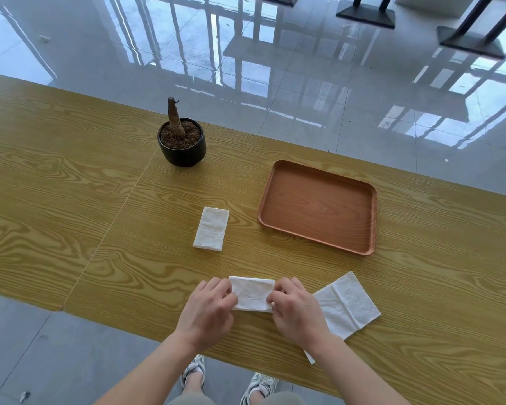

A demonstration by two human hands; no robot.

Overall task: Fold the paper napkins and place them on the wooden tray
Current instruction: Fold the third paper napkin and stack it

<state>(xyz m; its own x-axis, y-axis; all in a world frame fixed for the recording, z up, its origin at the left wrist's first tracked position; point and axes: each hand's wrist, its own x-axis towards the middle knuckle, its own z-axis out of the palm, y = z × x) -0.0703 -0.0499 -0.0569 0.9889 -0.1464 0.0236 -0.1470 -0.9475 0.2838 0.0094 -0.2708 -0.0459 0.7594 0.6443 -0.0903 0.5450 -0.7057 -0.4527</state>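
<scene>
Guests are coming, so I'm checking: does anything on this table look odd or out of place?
The black pot holds only a bare stump in soil, no leaves. The loose napkin lies askew, partly under the right forearm. The left hand and right hand hold the half-folded napkin; nothing looks spilled.

Left hand (pixel 208 311): bare to the wrist.
Right hand (pixel 297 312): bare as well.
Forearms (pixel 146 366): uncovered all the way to the near edge of the view.
Left shoe (pixel 194 371): chunky trainer with white and pale grey panels, dark trim and white laces.
Right shoe (pixel 260 385): matching trainer, white with dark grey stripes.
Socks (pixel 195 376): white, just showing at the shoe collars.
Legwear (pixel 187 401): grey-green cloth at the near edge, over both knees, with bare shins below it.
</scene>
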